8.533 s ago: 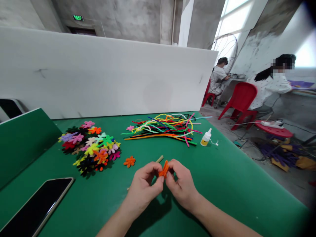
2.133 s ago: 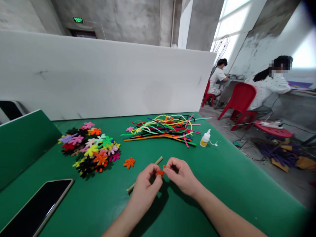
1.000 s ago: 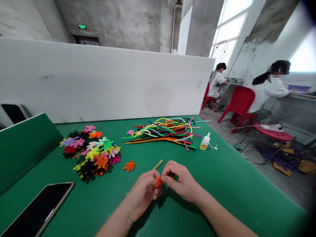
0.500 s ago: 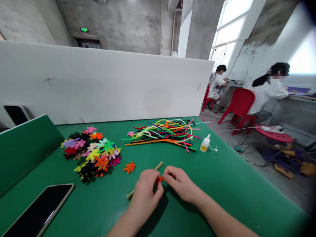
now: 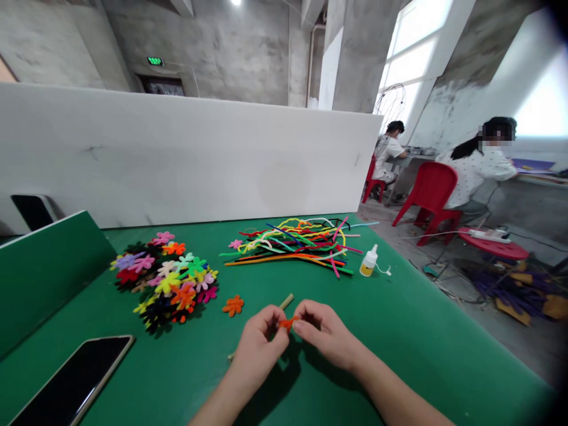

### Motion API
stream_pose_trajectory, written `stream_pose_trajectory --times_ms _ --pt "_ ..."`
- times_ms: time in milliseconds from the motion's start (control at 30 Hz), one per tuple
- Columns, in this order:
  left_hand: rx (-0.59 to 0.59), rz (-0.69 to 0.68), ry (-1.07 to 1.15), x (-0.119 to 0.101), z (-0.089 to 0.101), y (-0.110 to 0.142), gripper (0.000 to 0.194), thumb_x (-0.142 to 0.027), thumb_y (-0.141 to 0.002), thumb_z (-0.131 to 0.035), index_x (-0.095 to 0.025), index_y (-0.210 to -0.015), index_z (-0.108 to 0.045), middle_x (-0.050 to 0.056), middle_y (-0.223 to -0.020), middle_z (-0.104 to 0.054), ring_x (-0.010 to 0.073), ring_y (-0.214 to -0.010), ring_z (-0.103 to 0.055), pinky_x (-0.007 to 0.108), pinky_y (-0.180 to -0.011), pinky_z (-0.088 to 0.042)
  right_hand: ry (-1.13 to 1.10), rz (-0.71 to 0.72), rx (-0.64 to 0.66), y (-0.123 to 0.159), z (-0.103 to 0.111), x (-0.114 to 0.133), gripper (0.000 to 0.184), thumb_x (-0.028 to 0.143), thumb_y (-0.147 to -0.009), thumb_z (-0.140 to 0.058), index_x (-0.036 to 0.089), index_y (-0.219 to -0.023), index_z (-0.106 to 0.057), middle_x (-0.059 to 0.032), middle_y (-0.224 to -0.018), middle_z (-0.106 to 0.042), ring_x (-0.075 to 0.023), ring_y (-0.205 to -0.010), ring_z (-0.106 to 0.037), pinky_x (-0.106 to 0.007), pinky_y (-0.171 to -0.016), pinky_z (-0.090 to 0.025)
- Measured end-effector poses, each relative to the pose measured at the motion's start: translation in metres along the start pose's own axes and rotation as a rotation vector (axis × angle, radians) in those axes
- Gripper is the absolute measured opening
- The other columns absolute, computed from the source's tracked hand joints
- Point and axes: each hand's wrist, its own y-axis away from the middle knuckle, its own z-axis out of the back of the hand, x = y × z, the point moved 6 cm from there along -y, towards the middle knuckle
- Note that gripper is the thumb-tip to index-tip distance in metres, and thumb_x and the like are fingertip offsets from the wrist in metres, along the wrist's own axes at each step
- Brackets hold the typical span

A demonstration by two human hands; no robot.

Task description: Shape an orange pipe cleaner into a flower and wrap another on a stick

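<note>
Between both hands is a short, bent piece of orange pipe cleaner [image 5: 288,323], pinched at either end and partly covered by the fingers. My left hand [image 5: 261,343] is closed on its left side, thumb against fingertips. My right hand [image 5: 326,332] grips the other side the same way. A thin greenish stick [image 5: 286,302] lies on the green table, its middle hidden behind my left hand. To the left of the hands rests an orange pipe-cleaner flower [image 5: 233,306].
Many coloured pipe-cleaner flowers [image 5: 168,281] are heaped at left. Loose pipe cleaners [image 5: 293,242] spread across the back, beside an uncapped glue bottle [image 5: 368,261]. A phone [image 5: 73,378] lies at front left. A white partition [image 5: 199,157] borders the table; two people sit at right.
My hands have drawn slightly apart and turned, so more of the orange pipe cleaner shows between the fingertips. My left hand now covers more of the stick's lower part.
</note>
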Motion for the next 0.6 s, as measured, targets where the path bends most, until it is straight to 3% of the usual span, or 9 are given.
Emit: stream_pose_trajectory --times_ms 100,233,433,600 --pt "0.122 0.206 0.283 0.009 -0.007 0.000 0.008 -0.009 -0.058 -0.053 -0.016 -0.055 -0.050 -0.006 -0.046 -0.042 0.0077 -0.044 -0.035 0.019 -0.044 -0.024 0.156 0.116 -0.018 0.003 0.002 0.011 0.013 0.028 -0.076 -0.054 0.016 -0.073 -0.052 0.0009 -0.067 -0.048 -0.0097 -0.058 -0.043 -0.020 -0.051 -0.036" --pt "0.275 0.330 0.490 0.012 -0.017 0.006 0.009 -0.012 -0.060 -0.054 -0.014 -0.054 -0.049 -0.004 -0.046 -0.043 0.0075 -0.044 -0.038 0.019 -0.042 -0.023 0.236 0.202 -0.069 0.006 0.004 0.018 0.011 0.028 -0.076 -0.054 0.017 -0.074 -0.054 0.0003 -0.069 -0.049 -0.0103 -0.059 -0.045 -0.021 -0.053 -0.037" --pt "0.319 0.344 0.445 0.013 -0.018 0.008 0.010 -0.011 -0.062 -0.053 -0.014 -0.054 -0.048 -0.005 -0.045 -0.041 0.0068 -0.042 -0.036 0.019 -0.042 -0.022 0.296 0.233 -0.065 0.008 0.002 0.021 0.012 0.021 -0.074 -0.052 0.017 -0.063 -0.051 0.0015 -0.063 -0.047 -0.0102 -0.057 -0.044 -0.021 -0.052 -0.035" --pt "0.225 0.194 0.192 0.009 -0.014 0.004 0.008 -0.010 -0.061 -0.049 -0.016 -0.055 -0.047 -0.006 -0.046 -0.040 0.0072 -0.044 -0.033 0.019 -0.043 -0.025 0.290 0.143 -0.137 0.006 0.003 0.017 0.014 0.016 -0.071 -0.050 0.017 -0.058 -0.045 0.0028 -0.059 -0.043 -0.0087 -0.051 -0.039 -0.019 -0.047 -0.032"
